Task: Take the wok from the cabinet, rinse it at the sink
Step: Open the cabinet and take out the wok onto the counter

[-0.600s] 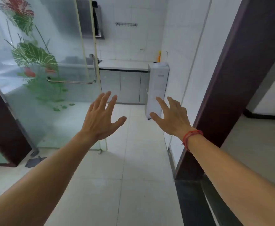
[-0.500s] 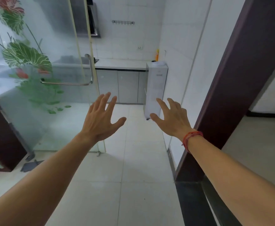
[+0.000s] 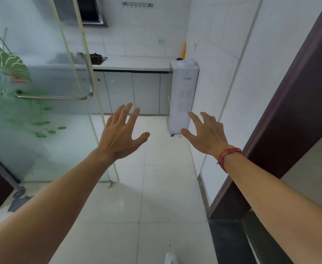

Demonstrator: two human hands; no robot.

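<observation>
**Just at the kitchen doorway, both hands spread and empty**

Both bare arms reach forward over the pale tiled floor point(image 3: 156, 206). The left hand point(image 3: 121, 136) hangs in the air with its fingers straight and fanned and its thumb out to the side, gripping nothing. It is left of the white water dispenser point(image 3: 183, 92) and nearer the camera. The right hand point(image 3: 206, 133) is likewise empty, its fingers loosely spread and slightly bent. It overlaps the dispenser's lower right corner in the view, with no contact to be seen. A red string bracelet point(image 3: 228, 155) circles the right wrist.

The grey cabinet point(image 3: 131, 92) runs directly left of the dispenser, under a white counter point(image 3: 137, 63), and its doors are shut. The wok cannot be seen anywhere. A black stove point(image 3: 97, 58) sits on the counter, well left of the dispenser. A yellow bottle point(image 3: 183, 50) stands in the corner just behind the dispenser's top. Above the dispenser and to its left, the tiled wall carries a socket point(image 3: 160, 40) and, higher up, a hook rail point(image 3: 137, 4). A dark range hood point(image 3: 89, 12) is further left again.

Far left of the dispenser stands a frosted glass door point(image 3: 42, 130) printed with green leaves, with a metal bar handle point(image 3: 61, 97) on it. To the dispenser's right, much closer to the camera, rises a dark brown door frame point(image 3: 290, 121). The toe of a white shoe point(image 3: 170, 259) shows at the bottom edge.
</observation>
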